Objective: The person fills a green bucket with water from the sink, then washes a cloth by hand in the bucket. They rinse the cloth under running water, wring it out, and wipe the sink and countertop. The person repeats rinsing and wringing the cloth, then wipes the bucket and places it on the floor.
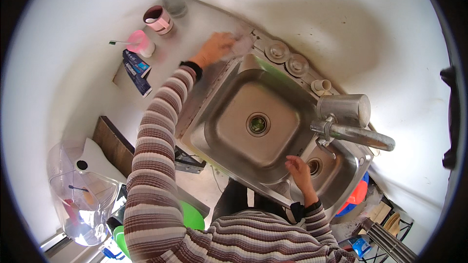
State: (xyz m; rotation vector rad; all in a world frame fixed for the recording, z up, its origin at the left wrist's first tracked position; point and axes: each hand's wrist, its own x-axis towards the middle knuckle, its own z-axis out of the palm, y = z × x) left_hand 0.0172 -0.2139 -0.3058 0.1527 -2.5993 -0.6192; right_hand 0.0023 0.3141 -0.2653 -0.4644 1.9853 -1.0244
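My left hand is closed on a pale, blurred cloth, which lies over the far left corner of the steel sink's edge. Beneath that arm is the worktop left of the double sink. My right hand hovers over or touches the divider between the large bowl and the small bowl; contact cannot be told. Its fingers are slightly bent, with nothing seen in them. Green scraps sit in the large bowl's drain strainer.
A steel faucet and a metal cup stand at the right. Two round strainers or lids lie behind the sink. A pink mug, a toothbrush cup, tubes and a glass bottle are at the left.
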